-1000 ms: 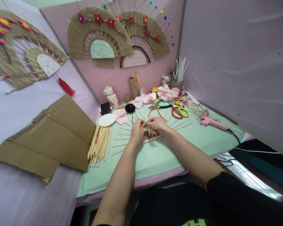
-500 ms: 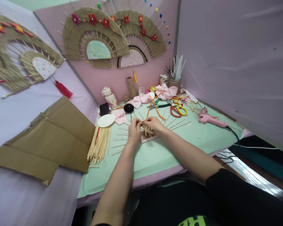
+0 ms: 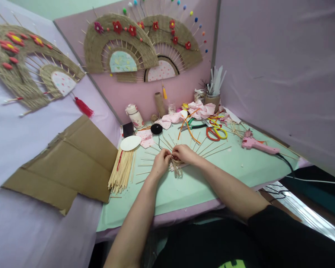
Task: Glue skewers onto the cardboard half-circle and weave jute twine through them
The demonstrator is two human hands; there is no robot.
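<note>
Several thin wooden sticks (image 3: 216, 150) fan out over the table around a small half-round base, mostly covered by my hands. My left hand (image 3: 162, 160) is closed in a pinch at the base's upper left edge; what sits between its fingertips is too small to make out. Right beside it, my right hand (image 3: 183, 154) has its fingers pinched on tan twine, close to the left fingertips. A loose bundle of this twine (image 3: 178, 171) hangs below the right fingers over the base. Behind my left hand lies a black yarn ball (image 3: 156, 128), its strand trailing toward the sticks.
At left, a bundle of sticks (image 3: 122, 169) lies under a white oval (image 3: 130, 143), near folded cardboard (image 3: 64, 163). Behind are a bottle (image 3: 135, 117), pink cloth (image 3: 202, 110) and scissors (image 3: 213, 134). A pink glue gun (image 3: 259, 144) lies right. Finished fans (image 3: 120, 41) hang on the wall.
The twine bundle now hangs lower, over the base's front edge, and my right fingers have curled in tighter beside the left ones. The whole view has shifted slightly.
</note>
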